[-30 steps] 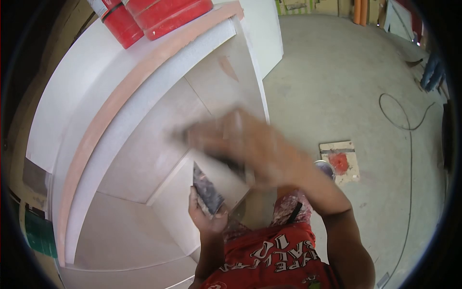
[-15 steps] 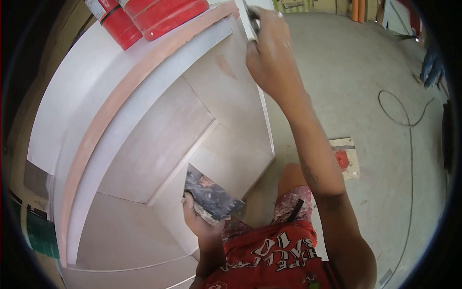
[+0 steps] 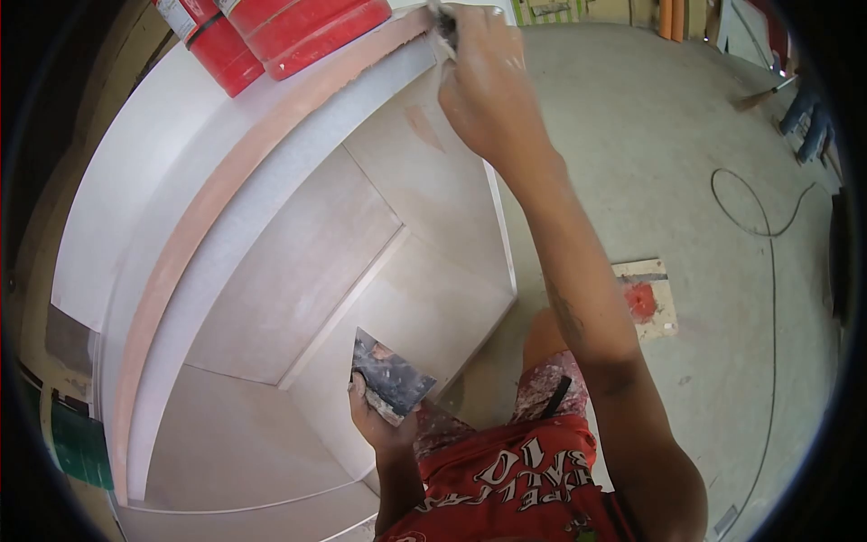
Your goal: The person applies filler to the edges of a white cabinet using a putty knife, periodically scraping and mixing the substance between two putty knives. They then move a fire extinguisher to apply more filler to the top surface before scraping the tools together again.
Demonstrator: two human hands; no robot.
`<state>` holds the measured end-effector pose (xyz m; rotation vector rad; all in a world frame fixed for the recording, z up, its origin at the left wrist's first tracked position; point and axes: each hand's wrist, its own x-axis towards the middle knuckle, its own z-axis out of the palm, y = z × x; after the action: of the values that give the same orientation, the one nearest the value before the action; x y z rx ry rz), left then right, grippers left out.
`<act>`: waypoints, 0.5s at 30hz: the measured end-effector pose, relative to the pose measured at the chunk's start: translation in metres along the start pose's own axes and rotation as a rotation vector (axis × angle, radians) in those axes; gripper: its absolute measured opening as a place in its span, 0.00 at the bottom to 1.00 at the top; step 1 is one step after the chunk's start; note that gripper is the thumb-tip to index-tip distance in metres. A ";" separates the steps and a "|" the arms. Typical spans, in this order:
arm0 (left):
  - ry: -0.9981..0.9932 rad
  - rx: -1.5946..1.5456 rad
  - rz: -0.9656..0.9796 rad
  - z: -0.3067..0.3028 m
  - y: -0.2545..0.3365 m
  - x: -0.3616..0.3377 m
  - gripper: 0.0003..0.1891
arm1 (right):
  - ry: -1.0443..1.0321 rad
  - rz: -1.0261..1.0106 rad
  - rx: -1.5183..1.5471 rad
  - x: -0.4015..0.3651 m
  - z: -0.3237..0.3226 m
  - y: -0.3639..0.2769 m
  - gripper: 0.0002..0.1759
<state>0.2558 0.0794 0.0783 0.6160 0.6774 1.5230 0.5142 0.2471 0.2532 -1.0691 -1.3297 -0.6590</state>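
Observation:
In the head view my right hand (image 3: 490, 90) is closed around a putty knife (image 3: 445, 29), its blade at the far upper end of a pinkish filler band (image 3: 203, 212). That band follows the curved edge of a large pale panelled piece (image 3: 298, 262). Lower down, my left hand (image 3: 381, 428) grips a dark, putty-smeared metal plate (image 3: 393, 369) by its near edge. The plate is tilted and sits in front of the panels, apart from the band. My fingers partly hide the putty knife's handle.
Two red containers (image 3: 307, 36) (image 3: 226, 59) stand on top of the piece at the upper left. A board with a red smear (image 3: 648, 298) lies on the floor to the right. Farther right are a looped cable (image 3: 770, 271) and a broom (image 3: 763, 97).
My right hand has moved a little left with the putty knife, onto the end of the band. My left hand and the plate have shifted slightly down.

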 end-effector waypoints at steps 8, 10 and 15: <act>-0.010 -0.014 0.004 -0.006 -0.003 0.003 0.19 | -0.001 -0.044 -0.003 -0.018 0.014 -0.050 0.23; -0.079 -0.033 -0.013 -0.008 -0.002 0.004 0.18 | -0.017 -0.045 0.023 -0.024 0.009 -0.059 0.24; 0.048 -0.081 0.035 0.014 -0.004 0.003 0.19 | -0.164 -0.124 0.128 -0.039 -0.018 -0.067 0.29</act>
<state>0.2686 0.0832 0.0850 0.5341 0.6406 1.5941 0.4564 0.1966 0.2334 -0.9588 -1.5688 -0.5783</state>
